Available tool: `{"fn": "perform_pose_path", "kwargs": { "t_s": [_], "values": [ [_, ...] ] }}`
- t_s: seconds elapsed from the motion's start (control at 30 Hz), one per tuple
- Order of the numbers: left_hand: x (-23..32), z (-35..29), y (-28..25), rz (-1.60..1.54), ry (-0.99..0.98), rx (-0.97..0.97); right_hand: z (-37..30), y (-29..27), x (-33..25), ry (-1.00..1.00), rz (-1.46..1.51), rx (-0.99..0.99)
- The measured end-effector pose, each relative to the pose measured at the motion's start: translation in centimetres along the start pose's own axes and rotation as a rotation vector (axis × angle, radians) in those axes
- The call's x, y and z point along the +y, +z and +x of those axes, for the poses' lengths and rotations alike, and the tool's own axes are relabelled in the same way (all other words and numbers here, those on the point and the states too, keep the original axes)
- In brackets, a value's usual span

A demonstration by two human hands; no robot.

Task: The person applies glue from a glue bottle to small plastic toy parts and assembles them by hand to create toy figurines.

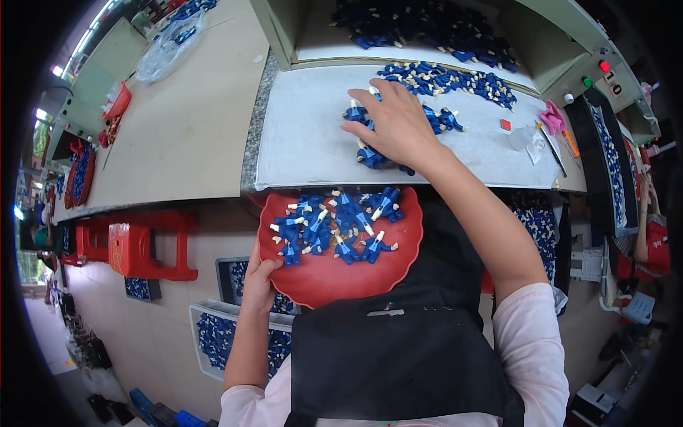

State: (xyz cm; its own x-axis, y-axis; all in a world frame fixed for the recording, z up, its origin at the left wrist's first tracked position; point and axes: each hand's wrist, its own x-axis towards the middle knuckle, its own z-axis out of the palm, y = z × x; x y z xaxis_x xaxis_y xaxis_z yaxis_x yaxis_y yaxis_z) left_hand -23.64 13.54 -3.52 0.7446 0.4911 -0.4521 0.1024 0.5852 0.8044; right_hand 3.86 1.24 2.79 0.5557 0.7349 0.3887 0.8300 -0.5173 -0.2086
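Observation:
A red scalloped dish (356,283) is gripped at its left rim by my left hand (260,279), close to the table's front edge. Several small blue plastic figures (313,226) with cream-coloured ends lie in it, mostly toward its far side. Over the white work surface (306,132), my right hand (402,127) reaches out with fingers spread above a loose group of the same blue figures (373,158). The palm and fingers hide part of this group, and whether the fingertips touch it is unclear.
More figures (455,80) form a band farther back, with a dark heap (427,25) inside the open booth. At right lie a pink cloth (552,117), tweezers and a small red block (506,124). Red stools (131,250) and filled crates (210,334) stand on the left floor.

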Motion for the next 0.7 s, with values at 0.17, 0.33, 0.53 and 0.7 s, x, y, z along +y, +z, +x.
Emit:
{"fn": "perform_pose_path", "kwargs": {
  "t_s": [0.17, 0.33, 0.53, 0.7],
  "values": [
    [-0.2, 0.4, 1.7, 0.012, -0.005, -0.007, -1.0, 1.7, -0.9, 0.086, 0.042, -0.169],
    [-0.3, 0.5, 2.6, 0.015, -0.027, -0.025, -5.9, 1.0, -4.2, -0.181, 0.162, -0.119],
    [-0.1, 0.2, 3.0, 0.022, -0.025, -0.045, -10.3, -1.6, -6.5, -0.374, 0.318, -0.215],
    [-0.2, -0.3, 2.6, 0.03, -0.03, -0.009, -6.0, -4.2, 2.3, 0.012, 0.21, 0.14]
  ]
}}
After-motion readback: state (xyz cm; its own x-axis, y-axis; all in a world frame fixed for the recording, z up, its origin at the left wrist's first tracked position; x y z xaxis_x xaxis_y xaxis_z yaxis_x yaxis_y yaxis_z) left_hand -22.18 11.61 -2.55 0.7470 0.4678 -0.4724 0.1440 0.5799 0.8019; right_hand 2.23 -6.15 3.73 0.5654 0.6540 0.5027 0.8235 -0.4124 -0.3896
